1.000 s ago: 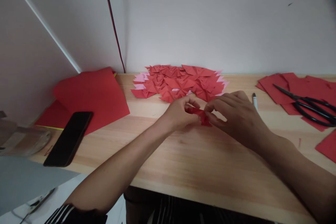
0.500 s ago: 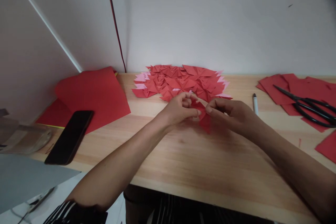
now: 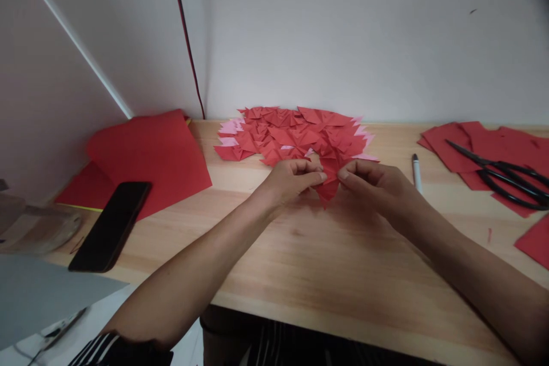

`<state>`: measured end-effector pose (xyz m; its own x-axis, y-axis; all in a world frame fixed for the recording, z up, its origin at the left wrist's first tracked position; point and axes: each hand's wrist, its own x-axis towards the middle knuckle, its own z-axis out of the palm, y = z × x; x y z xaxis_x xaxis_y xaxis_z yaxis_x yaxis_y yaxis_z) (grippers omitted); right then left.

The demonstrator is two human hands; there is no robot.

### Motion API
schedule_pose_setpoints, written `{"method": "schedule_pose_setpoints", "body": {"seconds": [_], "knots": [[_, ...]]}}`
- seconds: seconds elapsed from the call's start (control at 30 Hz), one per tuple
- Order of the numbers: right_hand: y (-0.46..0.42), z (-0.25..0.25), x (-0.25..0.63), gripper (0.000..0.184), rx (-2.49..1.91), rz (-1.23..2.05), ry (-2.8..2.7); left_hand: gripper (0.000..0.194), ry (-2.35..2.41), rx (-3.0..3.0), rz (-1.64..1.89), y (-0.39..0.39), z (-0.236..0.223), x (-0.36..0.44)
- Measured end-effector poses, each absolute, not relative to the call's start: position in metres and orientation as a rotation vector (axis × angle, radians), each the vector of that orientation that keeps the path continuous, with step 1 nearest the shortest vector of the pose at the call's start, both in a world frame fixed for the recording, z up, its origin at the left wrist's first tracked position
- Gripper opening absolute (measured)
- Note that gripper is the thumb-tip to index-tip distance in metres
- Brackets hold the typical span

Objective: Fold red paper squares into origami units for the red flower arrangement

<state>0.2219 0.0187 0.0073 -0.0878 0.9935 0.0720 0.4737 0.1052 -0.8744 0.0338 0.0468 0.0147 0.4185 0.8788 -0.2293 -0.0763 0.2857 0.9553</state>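
Thumb and fingertips of the left hand [image 3: 295, 182] and right hand [image 3: 371, 186] pinch closed on opposite edges of a folded red paper [image 3: 328, 186], held above the table [image 3: 300, 263]. From it, the folded-paper pile [image 3: 278, 132] crowds 11 to 12 o'clock; the marker [image 3: 416, 171] lies at 3, the scissors [image 3: 501, 168] beyond; the phone [image 3: 110, 226] at 8 to 9. Its long axis runs roughly 12 to 6, tip toward 6. Fingers hide its sides; its upper end blends into the pile; the frame crops the scissors' handles.
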Motion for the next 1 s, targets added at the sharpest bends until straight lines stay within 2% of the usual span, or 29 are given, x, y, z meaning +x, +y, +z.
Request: {"method": "schedule_pose_setpoints", "body": {"seconds": [0.1,0.33,0.47,0.8,1.0], "knots": [[0.018,0.007,0.222,0.033,-1.461,0.733,-1.799,0.014,0.913,1.063,0.779,0.046,0.015,0.034],[0.012,0.013,0.220,0.006,-1.223,-0.009,-2.100,0.009,0.911,0.935,0.759,0.046,0.014,0.034],[0.012,0.015,0.222,0.007,-1.082,-0.286,-2.270,0.009,0.888,0.859,0.759,0.045,0.013,0.034],[0.011,0.021,0.223,0.008,-0.964,-0.384,-2.409,0.014,0.871,0.807,0.703,0.046,0.012,0.034],[0.012,0.021,0.218,0.010,-0.973,-0.460,-2.392,0.011,0.866,0.750,0.697,0.046,0.014,0.035]]}}
